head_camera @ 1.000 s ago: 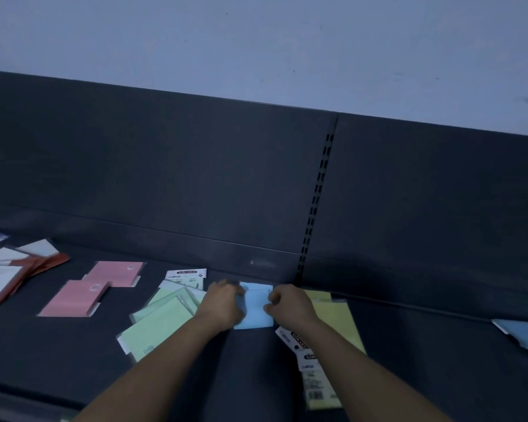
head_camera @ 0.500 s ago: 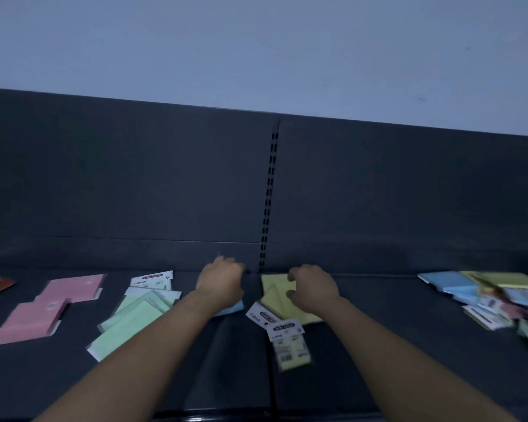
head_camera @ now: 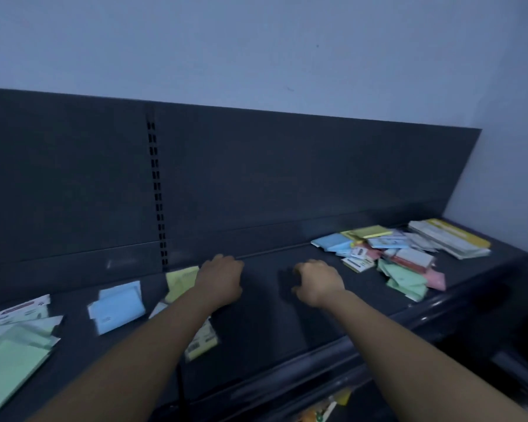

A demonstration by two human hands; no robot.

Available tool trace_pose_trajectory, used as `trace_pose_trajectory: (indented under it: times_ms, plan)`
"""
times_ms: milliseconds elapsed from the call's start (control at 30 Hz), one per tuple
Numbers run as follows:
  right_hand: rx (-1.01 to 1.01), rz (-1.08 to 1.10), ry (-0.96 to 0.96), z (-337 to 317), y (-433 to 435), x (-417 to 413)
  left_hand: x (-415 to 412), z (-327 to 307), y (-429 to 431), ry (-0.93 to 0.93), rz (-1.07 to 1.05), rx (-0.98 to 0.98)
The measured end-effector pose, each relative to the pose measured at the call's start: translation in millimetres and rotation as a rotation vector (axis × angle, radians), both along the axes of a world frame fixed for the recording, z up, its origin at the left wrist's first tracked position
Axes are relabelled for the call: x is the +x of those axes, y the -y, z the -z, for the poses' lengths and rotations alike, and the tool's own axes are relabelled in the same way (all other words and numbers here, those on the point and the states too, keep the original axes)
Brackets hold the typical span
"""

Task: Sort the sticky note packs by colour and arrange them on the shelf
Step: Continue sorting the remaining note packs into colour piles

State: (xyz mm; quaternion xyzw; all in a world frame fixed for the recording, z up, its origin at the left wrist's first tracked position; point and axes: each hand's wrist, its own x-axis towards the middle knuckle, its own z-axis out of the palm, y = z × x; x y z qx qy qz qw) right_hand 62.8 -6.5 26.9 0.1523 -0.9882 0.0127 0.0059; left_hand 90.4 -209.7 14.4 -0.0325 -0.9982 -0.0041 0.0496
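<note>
The person's two bare arms reach out over the dark shelf (head_camera: 262, 318). The left hand (head_camera: 220, 281) shows only its back. Its fingers bend down out of sight, so nobody can tell if its grip is closed on anything. It sits just beside the yellow packs (head_camera: 180, 280), and it may touch their edge, but that part is hidden. The left arm covers most of one more yellow pack with a label (head_camera: 202, 342). The right hand (head_camera: 316, 283) hangs over a bare part of the shelf, with its fingers loosely bent and its grip holding nothing. To the left lie the blue packs (head_camera: 116, 306), a bit blurry, and then a white labelled pack (head_camera: 16, 310). The green packs (head_camera: 9, 360) are cut off by the left edge of the view. Far to the right, well apart from both hands, is a mixed pile (head_camera: 406, 269) of blue, yellow, green, pink and white packs lying over each other, so the lower ones are partly hidden. Behind it is a flat stack (head_camera: 448, 239) that is too small to make out well. The light is dim and the label words cannot be read.
</note>
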Motion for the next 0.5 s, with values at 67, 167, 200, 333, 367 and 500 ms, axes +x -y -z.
trace_pose_trajectory:
  times_ms: [67,167,200,333,367,500]
  plan:
    - [0.007,0.037,0.006,1.0,-25.2,-5.3,-10.6,0.4,-25.2,-0.009,0.026,0.003]
    - [0.023,0.073,0.015,2.1,-63.2,-15.1,-29.5,5.1,-62.3,0.002,0.066,0.022]
    - [0.028,0.087,0.02,2.2,-76.0,-18.9,-36.1,7.0,-74.6,0.012,0.077,0.03]
    - [0.047,0.139,0.024,3.2,-126.7,-36.5,-61.6,10.6,-123.7,0.037,0.094,0.058]
    - [0.046,0.149,0.027,3.7,-139.7,-41.4,-68.2,10.8,-136.3,0.033,0.096,0.06]
    - [0.031,0.173,0.032,4.8,-187.3,-61.4,-92.0,12.3,-182.3,0.039,0.106,0.071]
